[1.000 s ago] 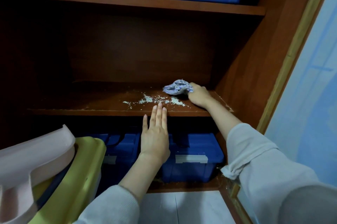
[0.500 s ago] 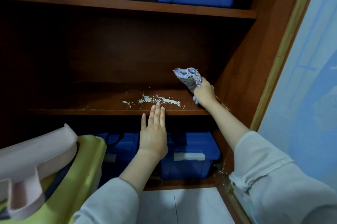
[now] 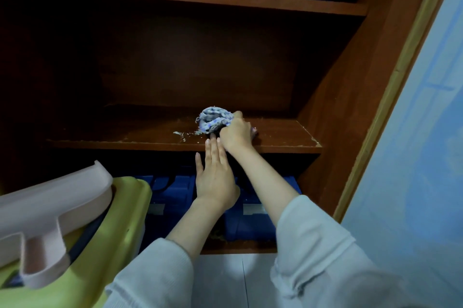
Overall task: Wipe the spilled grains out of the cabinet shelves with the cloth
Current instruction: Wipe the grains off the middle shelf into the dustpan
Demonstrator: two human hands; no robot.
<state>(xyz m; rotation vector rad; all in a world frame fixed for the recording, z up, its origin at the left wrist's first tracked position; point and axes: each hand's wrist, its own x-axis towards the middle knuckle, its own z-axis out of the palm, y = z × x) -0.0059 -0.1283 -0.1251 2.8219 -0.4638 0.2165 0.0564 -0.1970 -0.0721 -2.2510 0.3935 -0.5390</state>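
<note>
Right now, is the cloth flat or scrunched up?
Scrunched up. The cloth is a rounded, wrinkly wad, gripped by the right hand on the shelf, not lying flat.

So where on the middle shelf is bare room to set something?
The shelf is bare left of the grains and nearly bare between the right hand and the cabinet side wall. Crowded at the centre: grains, cloth, left hand at the edge.

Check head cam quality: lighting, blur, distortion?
Head view: dim overall, back panel nearly black; grains show pale on the shelf; cloth and right hand slightly soft; side panel leans steeply, wide-angle skew; no glare.
</note>
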